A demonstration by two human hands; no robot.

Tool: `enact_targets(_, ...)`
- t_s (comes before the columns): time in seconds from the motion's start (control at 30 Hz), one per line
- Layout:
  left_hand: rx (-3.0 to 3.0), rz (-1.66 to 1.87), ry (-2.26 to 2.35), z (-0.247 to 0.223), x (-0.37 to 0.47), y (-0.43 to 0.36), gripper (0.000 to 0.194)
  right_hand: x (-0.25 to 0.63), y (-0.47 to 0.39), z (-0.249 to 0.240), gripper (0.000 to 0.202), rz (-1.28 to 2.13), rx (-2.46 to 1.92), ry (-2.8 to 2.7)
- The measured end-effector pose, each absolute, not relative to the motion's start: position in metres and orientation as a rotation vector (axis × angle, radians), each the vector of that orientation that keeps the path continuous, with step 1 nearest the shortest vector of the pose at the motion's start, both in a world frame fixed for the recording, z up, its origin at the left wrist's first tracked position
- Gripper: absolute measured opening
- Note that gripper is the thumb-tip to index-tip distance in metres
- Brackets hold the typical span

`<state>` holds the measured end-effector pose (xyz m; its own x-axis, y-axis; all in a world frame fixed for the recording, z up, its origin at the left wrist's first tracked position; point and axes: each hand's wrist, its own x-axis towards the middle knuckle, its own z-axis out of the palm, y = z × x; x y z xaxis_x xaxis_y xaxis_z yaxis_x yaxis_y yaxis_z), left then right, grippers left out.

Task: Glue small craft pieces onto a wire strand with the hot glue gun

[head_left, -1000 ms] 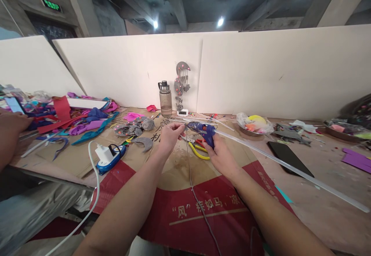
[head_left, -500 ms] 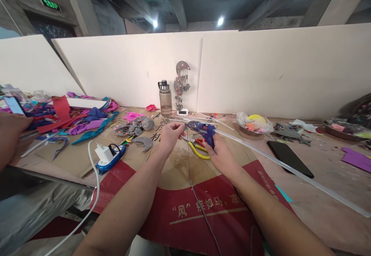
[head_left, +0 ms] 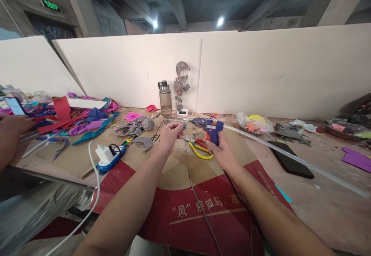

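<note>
My left hand [head_left: 171, 135] pinches a small grey piece at the end of a grey yarn [head_left: 191, 182], which trails down over the red and brown cardboard [head_left: 162, 209]. Fingers of my right hand [head_left: 222, 150] wrap round the handle of a blue glue gun [head_left: 213, 129], its nozzle pointing left towards the left fingertips, a small gap apart. From its back a long clear glue stick [head_left: 275, 156] runs out to the right. Yellow-and-red-handled pliers [head_left: 199, 155] lie below, between the hands. A grey felt crescent [head_left: 144, 144] lies left of my left hand.
A bottle [head_left: 165, 101], a small clock [head_left: 182, 112] and a hanging grey ornament [head_left: 182, 84] stand at the back. Left are a power strip [head_left: 111, 162], cloth strips and another person's hand [head_left: 14, 132]. A black phone [head_left: 290, 159] and bowls lie right.
My right hand has drawn the glue gun rightwards, away from my left fingertips. My left hand has shifted slightly left, still pinching. The other person's hand has moved a little.
</note>
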<state>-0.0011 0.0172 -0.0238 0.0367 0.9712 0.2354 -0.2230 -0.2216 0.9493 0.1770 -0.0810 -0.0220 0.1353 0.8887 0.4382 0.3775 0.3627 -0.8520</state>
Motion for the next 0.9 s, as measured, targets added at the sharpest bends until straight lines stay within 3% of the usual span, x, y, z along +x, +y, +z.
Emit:
enact_targets(0.1, 1.199, 1.391, 0.873, -0.022, -0.001, 0.015, 0.025, 0.187, -0.071, -0.024, 0.025, 0.825, -1.165, -1.202)
enact_targets(0.2, 1.217, 1.378, 0.867, -0.021, 0.001, 0.012, 0.023, 0.205, -0.057, -0.03, 0.018, 0.872, -1.365, -1.139)
enact_targets(0.4, 1.347, 1.407, 0.869, -0.023, 0.004, 0.012, 0.017, 0.232, -0.042, -0.049, 0.015, 0.29, -2.052, -1.453)
enact_targets(0.5, 1.452, 1.477, 0.925, -0.021, 0.004, 0.01, 0.013, 0.228, -0.046, -0.05, 0.018, -0.174, -2.07, -1.537)
enact_targets(0.57, 1.59, 1.539, 1.009, -0.018, 0.004, 0.007, 0.011, 0.217, -0.05, -0.043, 0.017, -0.294, -1.919, -1.538)
enact_targets(0.63, 1.755, 1.593, 1.101, -0.016, 0.004, 0.003, 0.008, 0.198, -0.052, -0.033, 0.016, -0.117, -1.697, -1.545)
enact_targets(0.8, 2.025, 1.698, 1.178, -0.013, 0.001, -0.003, 0.006, 0.138, -0.042, -0.011, 0.038, 0.784, -1.273, -1.274)
enact_targets(0.9, 1.929, 1.678, 1.159, -0.012, 0.0, -0.002, 0.007, 0.119, -0.032, -0.011, 0.044, 1.019, -1.139, -1.114)
